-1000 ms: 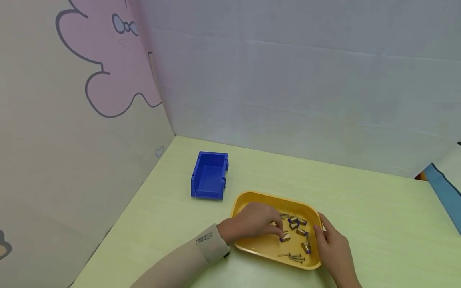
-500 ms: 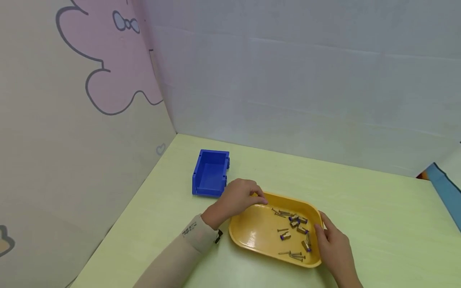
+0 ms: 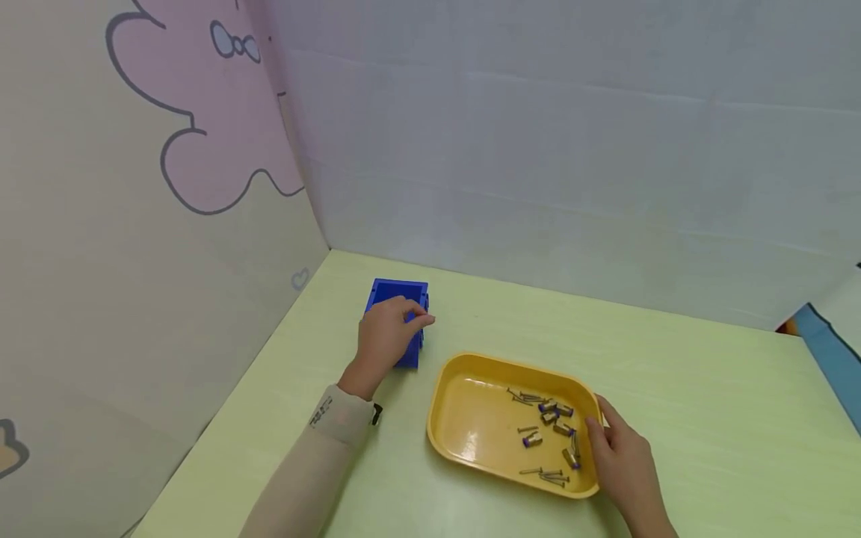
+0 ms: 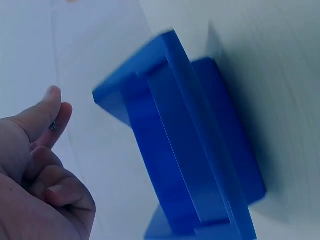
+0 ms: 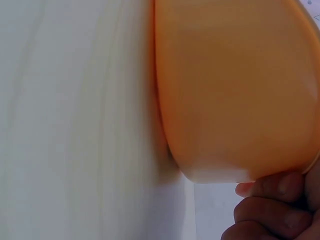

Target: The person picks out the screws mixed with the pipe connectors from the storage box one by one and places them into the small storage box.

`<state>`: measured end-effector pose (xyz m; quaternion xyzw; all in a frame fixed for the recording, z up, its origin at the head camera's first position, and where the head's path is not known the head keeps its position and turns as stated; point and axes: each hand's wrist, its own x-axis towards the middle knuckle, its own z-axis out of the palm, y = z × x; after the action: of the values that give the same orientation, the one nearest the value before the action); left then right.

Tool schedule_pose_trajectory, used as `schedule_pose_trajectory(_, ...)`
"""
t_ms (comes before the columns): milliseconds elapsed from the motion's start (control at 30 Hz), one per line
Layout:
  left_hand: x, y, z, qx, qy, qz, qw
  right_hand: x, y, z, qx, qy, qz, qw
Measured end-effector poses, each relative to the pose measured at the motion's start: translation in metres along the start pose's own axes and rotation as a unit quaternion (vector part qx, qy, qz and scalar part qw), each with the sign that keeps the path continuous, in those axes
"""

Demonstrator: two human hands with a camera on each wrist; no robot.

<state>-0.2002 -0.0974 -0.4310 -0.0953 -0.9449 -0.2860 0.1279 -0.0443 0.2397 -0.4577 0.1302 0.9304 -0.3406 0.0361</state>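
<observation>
The left hand (image 3: 386,332) pinches a small metal piece (image 4: 53,127) between thumb and forefinger, close to the blue bin (image 3: 407,357) on the surface (image 3: 706,396). The right hand (image 3: 625,456) grips the right end of the yellow tray (image 3: 480,426), thumb over its rim. Screws (image 3: 553,478) and brass fittings (image 3: 563,428) with blue ends lie mostly in the tray's right half. The left cuff (image 3: 343,415) bears dark print, too small to read.

passage: narrow gap between blue bin (image 3: 401,284) and yellow tray (image 3: 464,441) | obstacle: right hand (image 3: 627,462) at tray's right end
</observation>
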Motion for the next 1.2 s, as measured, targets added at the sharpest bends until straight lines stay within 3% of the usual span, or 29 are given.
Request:
schedule_pose_trajectory(133,0.005,-0.011,-0.006,0.028,0.023,-0.026,0.999,0.002,0.0,-0.002,-0.005,0.006,-0.005,1.0)
schedule_pose_trajectory(500,0.005,-0.028,-0.011,0.086,-0.006,-0.073,0.9936,-0.001,0.002,-0.001,-0.011,0.0,-0.007,0.9999)
schedule_pose_trajectory(700,0.005,-0.032,-0.005,0.109,-0.018,-0.06,0.9921,-0.003,0.002,-0.003,-0.063,-0.001,0.003,0.998)
schedule_pose_trajectory(867,0.006,-0.034,-0.001,0.125,-0.021,-0.055,0.9904,-0.002,0.001,-0.006,-0.101,-0.027,0.017,0.9944)
schedule_pose_trajectory(1033,0.007,-0.035,0.001,0.141,-0.02,-0.051,0.9885,-0.001,0.002,-0.009,-0.103,-0.064,0.03,0.9922)
schedule_pose_trajectory(1200,0.008,-0.034,0.003,0.165,-0.019,-0.057,0.9844,-0.001,0.002,-0.009,-0.092,-0.071,0.033,0.9926)
